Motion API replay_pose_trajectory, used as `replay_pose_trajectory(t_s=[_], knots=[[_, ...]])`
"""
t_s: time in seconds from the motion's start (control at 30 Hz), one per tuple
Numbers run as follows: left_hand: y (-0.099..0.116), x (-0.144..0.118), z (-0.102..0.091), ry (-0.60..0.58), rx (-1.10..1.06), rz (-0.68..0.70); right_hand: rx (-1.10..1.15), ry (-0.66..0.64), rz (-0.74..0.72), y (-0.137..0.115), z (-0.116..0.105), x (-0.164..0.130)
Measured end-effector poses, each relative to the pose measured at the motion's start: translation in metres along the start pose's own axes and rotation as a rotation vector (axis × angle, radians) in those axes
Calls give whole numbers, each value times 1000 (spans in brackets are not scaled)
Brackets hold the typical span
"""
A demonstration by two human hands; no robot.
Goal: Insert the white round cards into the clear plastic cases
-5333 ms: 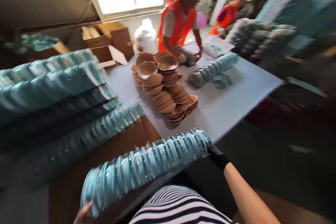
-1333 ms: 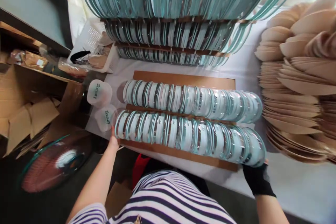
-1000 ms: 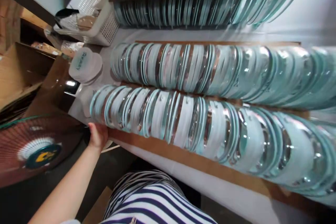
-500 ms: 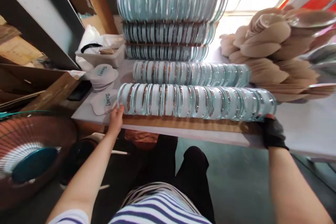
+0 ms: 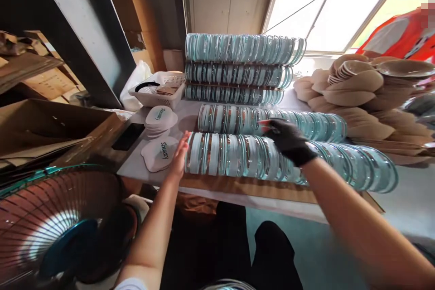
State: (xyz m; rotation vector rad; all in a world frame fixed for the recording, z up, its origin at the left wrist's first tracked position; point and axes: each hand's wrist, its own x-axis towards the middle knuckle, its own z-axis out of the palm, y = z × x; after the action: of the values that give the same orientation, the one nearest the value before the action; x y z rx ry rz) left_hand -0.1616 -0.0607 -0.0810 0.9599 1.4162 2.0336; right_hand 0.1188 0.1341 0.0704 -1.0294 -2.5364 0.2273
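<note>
Along the near table edge lies a long front row of clear, round glass pieces (image 5: 234,156) standing on edge, with whitish bands among them. My left hand (image 5: 180,156) rests with straight fingers against the row's left end. My right hand (image 5: 288,140), in a black glove with bare fingertips, reaches over this row. Its fingers are stretched out to the left, near the second glass row (image 5: 224,118); whether they touch it I cannot tell. Under the front row is a flat brown board (image 5: 244,189).
Several glass rows are stacked behind (image 5: 241,50). At left are white printed pads (image 5: 159,154), a white basket (image 5: 175,99), a black phone-like slab (image 5: 129,137) and a fan (image 5: 68,226). Brown pad-like stacks (image 5: 360,95) stand at right, with a person in orange (image 5: 397,36) beyond.
My right hand has left the front row's right end and moved left over the rows. My left hand stays at the left end, its fingers now straighter. The camera view has shifted.
</note>
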Motion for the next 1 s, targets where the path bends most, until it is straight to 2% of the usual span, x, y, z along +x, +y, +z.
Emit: replay_pose_trajectory(t_s=[0.07, 0.1, 0.13, 0.2, 0.27, 0.37, 0.5, 0.6, 0.73, 0.8, 0.87, 1.0], knots=[[-3, 5, 5, -40, -62, -1, -20, -175, -142, -73, 34, 39], [-4, 7, 6, -44, -89, -7, -35, -256, -196, -102, 50, 55], [-4, 7, 7, -46, -93, -11, -74, -343, -239, -125, 64, 68], [-5, 8, 7, -62, -65, -4, -151, -479, -302, -156, 84, 89], [-4, 8, 6, -89, -43, 15, -201, -560, -348, -173, 95, 104], [-3, 10, 7, -114, -55, 38, -244, -618, -405, -187, 100, 116], [-3, 14, 9, -114, -82, 65, -309, -585, -420, -195, 95, 115], [-2, 16, 9, -108, -62, 46, -269, -470, -426, -190, 85, 94], [1, 14, 9, -81, -19, 17, -189, -347, -426, -183, 83, 28], [5, 12, 9, -85, 5, 23, -217, -356, -401, -181, 96, -12], [7, 10, 10, -79, 15, 18, -240, -408, -402, -180, 118, -46], [8, 10, 12, -43, 14, -14, -236, -459, -438, -177, 166, -85]])
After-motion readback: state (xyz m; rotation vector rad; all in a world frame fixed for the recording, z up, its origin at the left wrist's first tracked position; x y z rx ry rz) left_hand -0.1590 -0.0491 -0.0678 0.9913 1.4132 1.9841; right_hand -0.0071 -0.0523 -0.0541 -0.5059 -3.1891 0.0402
